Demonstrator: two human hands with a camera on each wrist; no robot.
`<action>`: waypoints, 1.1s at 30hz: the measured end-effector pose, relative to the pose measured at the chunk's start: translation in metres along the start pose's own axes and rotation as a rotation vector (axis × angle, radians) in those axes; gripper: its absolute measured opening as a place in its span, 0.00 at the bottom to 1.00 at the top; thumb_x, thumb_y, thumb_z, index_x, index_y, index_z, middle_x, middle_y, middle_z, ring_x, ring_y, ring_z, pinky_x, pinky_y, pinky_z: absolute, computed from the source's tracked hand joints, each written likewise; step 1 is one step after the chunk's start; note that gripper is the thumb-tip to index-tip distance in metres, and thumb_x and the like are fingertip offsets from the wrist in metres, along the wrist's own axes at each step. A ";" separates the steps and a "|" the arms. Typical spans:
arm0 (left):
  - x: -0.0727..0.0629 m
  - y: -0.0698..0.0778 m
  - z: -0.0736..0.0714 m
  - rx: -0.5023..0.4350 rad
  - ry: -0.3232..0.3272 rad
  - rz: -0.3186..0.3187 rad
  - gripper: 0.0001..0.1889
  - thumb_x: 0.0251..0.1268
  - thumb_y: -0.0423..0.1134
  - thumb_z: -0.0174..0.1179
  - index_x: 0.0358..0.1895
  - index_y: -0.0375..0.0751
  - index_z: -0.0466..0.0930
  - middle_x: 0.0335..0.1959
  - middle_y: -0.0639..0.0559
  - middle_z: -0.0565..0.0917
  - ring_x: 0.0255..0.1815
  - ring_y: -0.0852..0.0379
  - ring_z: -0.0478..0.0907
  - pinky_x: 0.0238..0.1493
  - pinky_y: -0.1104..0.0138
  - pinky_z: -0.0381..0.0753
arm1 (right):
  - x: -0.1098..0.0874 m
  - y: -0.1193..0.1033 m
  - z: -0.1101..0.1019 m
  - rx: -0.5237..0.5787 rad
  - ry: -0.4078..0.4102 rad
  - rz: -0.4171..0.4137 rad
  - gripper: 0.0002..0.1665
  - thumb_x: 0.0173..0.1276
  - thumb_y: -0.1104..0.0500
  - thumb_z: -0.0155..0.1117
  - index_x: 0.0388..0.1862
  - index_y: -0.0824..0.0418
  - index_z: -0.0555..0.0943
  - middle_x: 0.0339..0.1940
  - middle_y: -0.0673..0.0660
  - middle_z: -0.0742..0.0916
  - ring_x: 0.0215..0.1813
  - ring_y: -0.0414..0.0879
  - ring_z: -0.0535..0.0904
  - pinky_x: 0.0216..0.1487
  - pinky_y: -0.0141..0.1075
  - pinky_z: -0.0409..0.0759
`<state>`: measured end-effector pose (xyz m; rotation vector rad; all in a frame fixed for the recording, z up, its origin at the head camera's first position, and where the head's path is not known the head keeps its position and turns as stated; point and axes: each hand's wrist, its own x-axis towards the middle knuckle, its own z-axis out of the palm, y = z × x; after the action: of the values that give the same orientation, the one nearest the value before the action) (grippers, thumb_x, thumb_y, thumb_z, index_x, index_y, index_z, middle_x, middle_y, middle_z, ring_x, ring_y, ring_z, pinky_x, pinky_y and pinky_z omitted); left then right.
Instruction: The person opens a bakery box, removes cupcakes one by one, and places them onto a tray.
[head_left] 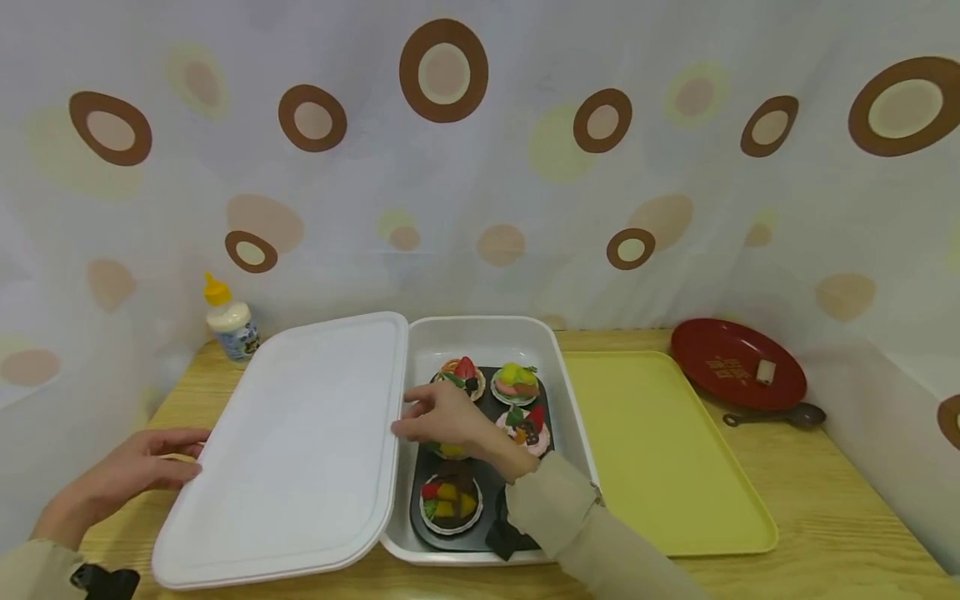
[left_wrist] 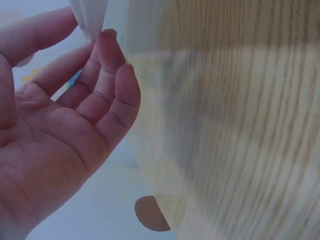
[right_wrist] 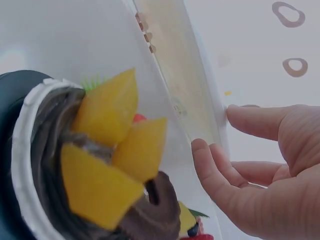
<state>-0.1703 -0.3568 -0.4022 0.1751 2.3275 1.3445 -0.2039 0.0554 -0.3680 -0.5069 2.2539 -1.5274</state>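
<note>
A white rectangular lid lies tilted at the left, its right edge over the left rim of a white box. My left hand holds the lid's left edge; in the left wrist view, a white edge sits between thumb and fingers. With thumb and fingers, my right hand pinches the lid's right edge, reaching across the box. Inside the box is a dark muffin pan with several decorated cupcakes, one topped with yellow chunks. My right forearm hides part of the pan.
Right of the box lies a yellow tray. Farther right are a red plate bearing a small light block and a dark spoon. A yellow-capped bottle stands behind the lid at the left. A patterned curtain surrounds the wooden table.
</note>
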 end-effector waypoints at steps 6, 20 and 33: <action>-0.002 -0.010 -0.003 -0.023 0.017 -0.040 0.34 0.67 0.35 0.55 0.67 0.15 0.52 0.54 0.39 0.77 0.42 0.67 0.77 0.43 0.62 0.82 | 0.006 -0.006 0.011 -0.086 0.009 0.024 0.31 0.58 0.62 0.71 0.59 0.71 0.76 0.32 0.54 0.85 0.29 0.46 0.81 0.34 0.34 0.82; -0.002 -0.034 -0.003 -0.130 -0.025 -0.095 0.35 0.66 0.35 0.57 0.68 0.16 0.51 0.56 0.38 0.78 0.44 0.66 0.80 0.44 0.60 0.82 | 0.013 -0.008 0.029 -0.184 0.066 0.050 0.30 0.53 0.60 0.75 0.55 0.68 0.80 0.27 0.49 0.81 0.27 0.41 0.73 0.25 0.29 0.71; 0.004 -0.029 0.000 -0.078 0.021 -0.184 0.37 0.64 0.36 0.61 0.69 0.19 0.52 0.53 0.40 0.81 0.43 0.61 0.80 0.42 0.62 0.82 | 0.016 -0.013 0.030 -0.240 0.043 0.044 0.27 0.54 0.61 0.74 0.53 0.69 0.80 0.27 0.50 0.82 0.27 0.40 0.74 0.25 0.28 0.72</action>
<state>-0.1707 -0.3709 -0.4283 -0.0768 2.2420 1.3475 -0.2018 0.0191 -0.3677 -0.4908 2.4803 -1.2644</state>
